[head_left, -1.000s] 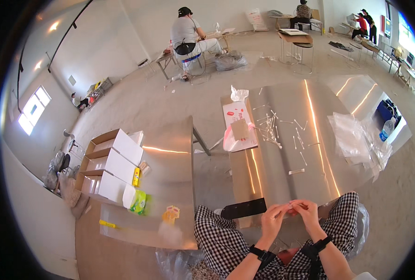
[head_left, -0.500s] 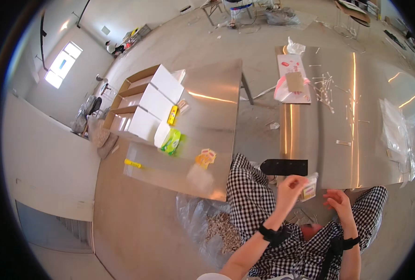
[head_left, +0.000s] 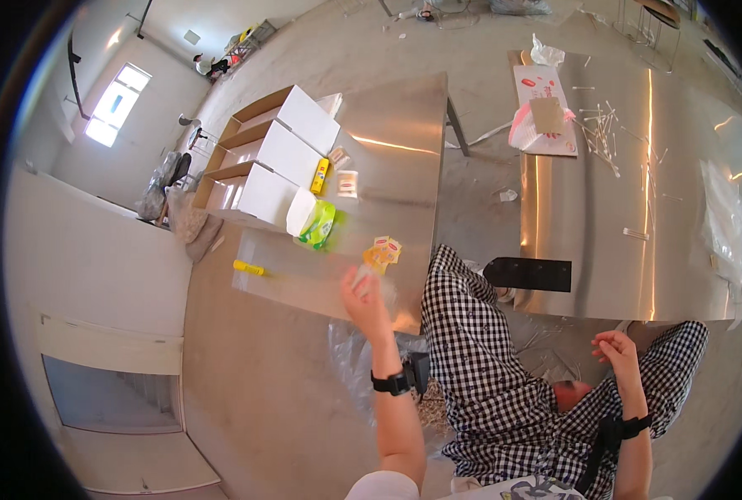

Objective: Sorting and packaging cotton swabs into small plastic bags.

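My left hand (head_left: 366, 310) is over the near part of the left metal table, at a pile of clear plastic bags (head_left: 385, 293). Its fingers are bent and blurred, with something whitish by the fingertips; whether they grip it I cannot tell. Just beyond lie several yellow-and-white paper cards (head_left: 382, 252). Above my lap, my right hand (head_left: 619, 347) hovers with loosely bent fingers apart and nothing visible in them. Farther back on the left table, a small clear packet with a pale card (head_left: 348, 184) lies near a similar packet (head_left: 339, 157) and a yellow tube (head_left: 320, 177).
White open boxes (head_left: 283, 158) and a green pack (head_left: 318, 225) stand on the left table; a yellow marker (head_left: 248, 267) lies near its edge. Cotton swabs (head_left: 602, 137), a pink-white bag (head_left: 523, 129) and plastic bags (head_left: 728, 229) lie on the right table (head_left: 592, 250).
My left hand has swung from above my lap to the left table. The packet by it earlier is gone from there, and another packet now lies beside the yellow tube. My right hand stays above my lap.
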`<state>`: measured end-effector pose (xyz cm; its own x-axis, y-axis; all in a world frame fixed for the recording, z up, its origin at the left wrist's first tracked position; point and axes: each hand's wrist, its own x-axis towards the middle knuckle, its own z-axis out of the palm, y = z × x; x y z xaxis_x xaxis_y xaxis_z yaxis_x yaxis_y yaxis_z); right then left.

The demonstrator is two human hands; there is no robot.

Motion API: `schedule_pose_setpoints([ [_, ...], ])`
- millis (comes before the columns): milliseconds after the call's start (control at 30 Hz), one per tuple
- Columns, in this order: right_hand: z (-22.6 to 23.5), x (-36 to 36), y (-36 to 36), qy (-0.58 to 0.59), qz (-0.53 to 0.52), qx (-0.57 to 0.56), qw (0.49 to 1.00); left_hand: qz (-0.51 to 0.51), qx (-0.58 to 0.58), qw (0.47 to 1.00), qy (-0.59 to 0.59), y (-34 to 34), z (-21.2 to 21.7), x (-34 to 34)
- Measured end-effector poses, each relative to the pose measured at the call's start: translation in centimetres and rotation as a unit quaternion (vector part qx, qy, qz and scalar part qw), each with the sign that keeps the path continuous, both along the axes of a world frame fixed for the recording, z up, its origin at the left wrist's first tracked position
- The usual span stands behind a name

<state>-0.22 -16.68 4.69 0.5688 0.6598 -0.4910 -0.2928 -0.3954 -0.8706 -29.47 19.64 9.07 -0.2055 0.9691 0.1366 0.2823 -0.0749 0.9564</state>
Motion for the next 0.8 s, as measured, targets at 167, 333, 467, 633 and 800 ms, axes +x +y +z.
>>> schedule_pose_setpoints([
  [167,-0.5,-0.2,0.0,0.008,0.057,-0.013,0.998,-0.042,0.030,0.949,0.311,-3.9,-4.7,-3.6],
  [333,-0.4,-0.2,0.2,-0.010,0.078,-0.025,0.997,-0.048,0.040,0.936,0.347,-3.7,-5.9,-4.8],
  [467,-0.1,-0.9,0.5,-0.016,0.079,-0.019,0.997,-0.058,0.012,0.912,0.405,-2.4,-7.1,-5.5],
  [633,-0.2,-1.0,-0.1,-0.015,0.082,-0.004,0.996,-0.043,-0.011,0.884,0.465,-2.4,-6.1,-3.5],
  [800,1.5,-1.6,0.9,-0.012,0.066,0.001,0.998,-0.030,-0.065,0.865,0.497,-1.0,-6.5,-5.7],
])
